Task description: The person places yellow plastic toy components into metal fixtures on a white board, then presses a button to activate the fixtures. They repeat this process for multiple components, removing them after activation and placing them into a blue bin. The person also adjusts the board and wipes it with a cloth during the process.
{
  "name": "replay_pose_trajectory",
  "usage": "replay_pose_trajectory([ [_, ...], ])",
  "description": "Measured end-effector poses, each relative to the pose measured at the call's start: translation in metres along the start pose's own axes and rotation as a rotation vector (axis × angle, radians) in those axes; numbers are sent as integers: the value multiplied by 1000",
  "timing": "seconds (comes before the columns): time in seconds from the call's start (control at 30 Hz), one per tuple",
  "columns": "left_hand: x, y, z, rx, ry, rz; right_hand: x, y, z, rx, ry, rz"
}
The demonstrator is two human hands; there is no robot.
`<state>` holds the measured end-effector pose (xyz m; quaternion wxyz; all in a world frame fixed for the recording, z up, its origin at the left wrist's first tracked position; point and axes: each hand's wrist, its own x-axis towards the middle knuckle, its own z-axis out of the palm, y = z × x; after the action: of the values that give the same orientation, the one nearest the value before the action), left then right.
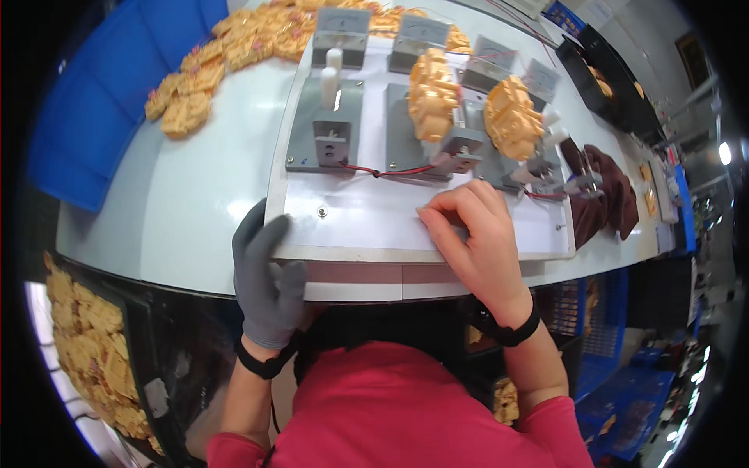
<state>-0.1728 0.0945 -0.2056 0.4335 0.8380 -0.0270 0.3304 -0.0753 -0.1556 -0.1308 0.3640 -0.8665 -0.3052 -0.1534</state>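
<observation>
Red shirt [374, 405] nearest. Gloved left hand [269, 273], half-open, by board [359, 234] corner; right hand [484, 242] pinched narrow, nothing visible in it, before 2 yellow parts [433, 97] on fixtures [400, 148]. Seemingly between grips; lifting parts calls for wider fingers.

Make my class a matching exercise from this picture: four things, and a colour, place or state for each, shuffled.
Things
1. Left hand
2. Right hand
3. Bin
4. Cloth

Descriptions
A. Dark brown, right of the white board
B. Bare, over the white board
C. Blue, at the picture's upper left
D. Wearing a grey glove

Pairs: 1-D, 2-B, 3-C, 4-A
</observation>
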Motion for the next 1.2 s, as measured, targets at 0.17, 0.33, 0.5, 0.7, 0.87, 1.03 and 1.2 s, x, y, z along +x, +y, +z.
replay_pose_trajectory([
  [0.17, 72, 54, -46, 39, -122, -62, 2, 1, -8, 297, 196, 76],
  [0.33, 169, 131, -29, 219, -582, 226, 14, -1, -1, 438, 231, 32],
  [0.5, 246, 140, 52, 386, -1078, 86, 5, 2, 7, 575, 271, 25],
  [0.7, 239, 134, 71, 713, -1052, -204, 7, -26, 15, 736, 202, -88],
  [0.87, 277, 103, 92, 510, -880, 66, 8, 8, 5, 607, 255, -131],
  [1.03, 211, 226, 60, -130, -760, 96, -17, 10, -24, 804, 442, -116],
  [1.2, 95, 223, 65, 186, -972, 337, -101, -5, -85, 1624, -32, 256],
])
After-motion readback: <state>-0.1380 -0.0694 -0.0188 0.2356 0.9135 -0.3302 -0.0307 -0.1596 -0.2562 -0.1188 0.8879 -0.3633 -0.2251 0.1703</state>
